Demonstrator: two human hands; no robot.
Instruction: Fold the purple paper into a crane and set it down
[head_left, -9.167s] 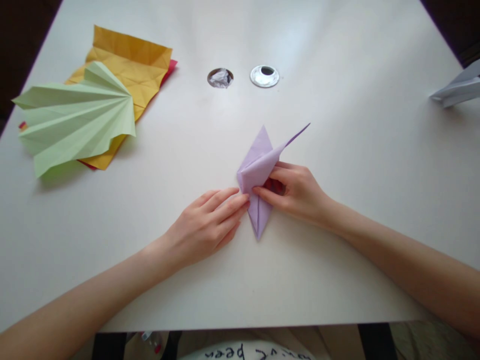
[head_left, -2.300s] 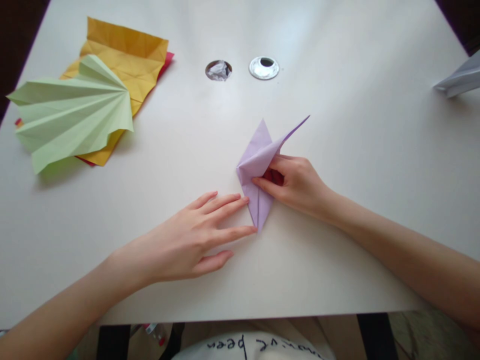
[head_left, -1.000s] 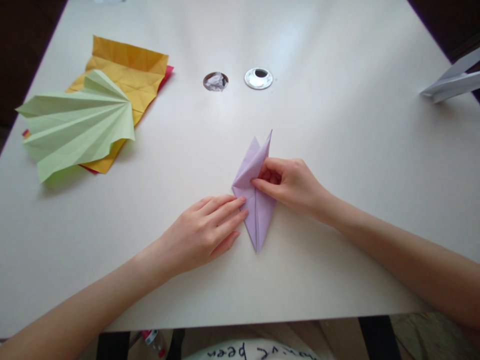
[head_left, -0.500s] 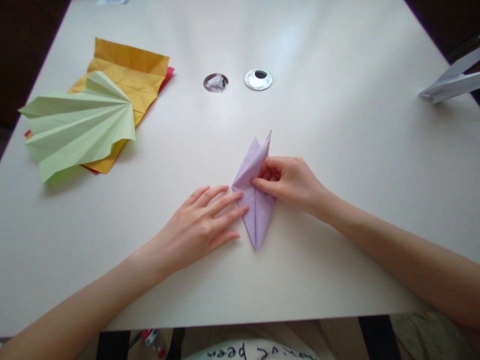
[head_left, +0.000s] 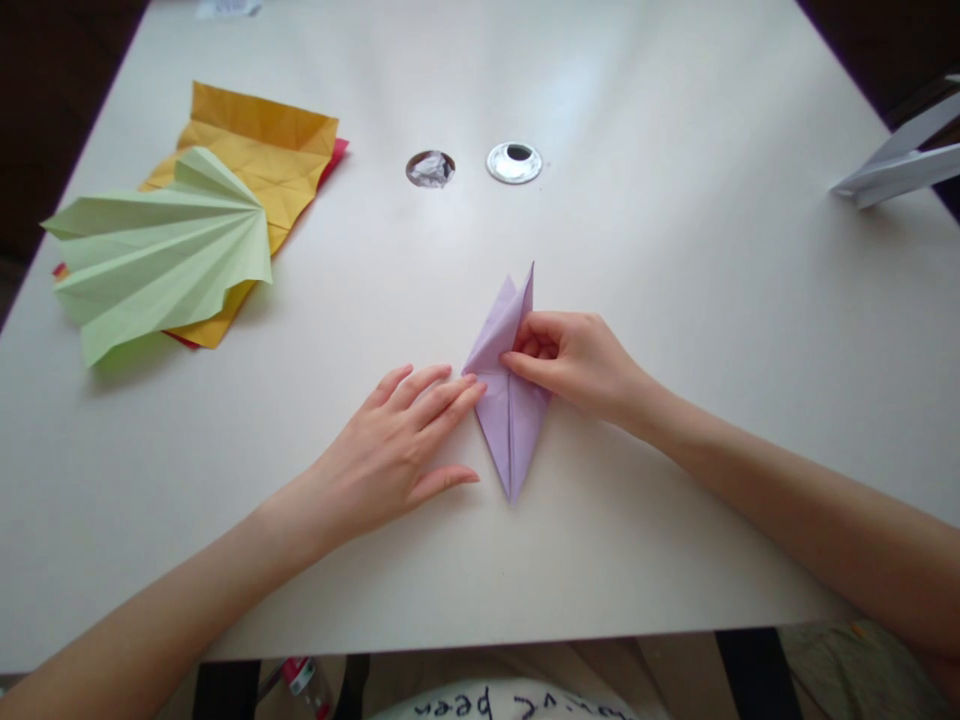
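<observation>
A folded piece of purple origami paper (head_left: 510,430) lies on the white table, its lower end narrowing to a point toward me. Two pointed flaps rise at its far end. My right hand (head_left: 574,360) pinches the right-hand flap between thumb and curled fingers, which partly hide it. On the other side, my left hand (head_left: 409,440) lies flat with fingers stretched out, its index and middle fingertips touching the paper's left corner. The left thumb rests apart from the paper.
At the left, a pleated light green paper (head_left: 172,240) overlaps a creased yellow paper (head_left: 262,150), with a red paper (head_left: 337,158) under them. Two round table holes are beyond the origami, one with a silver grommet (head_left: 514,163). A folded white paper (head_left: 892,175) stands far right.
The right-hand flap's tip has shifted slightly left with my right hand's pinch. My left hand's fingertips have slid up a little toward the paper's left corner.
</observation>
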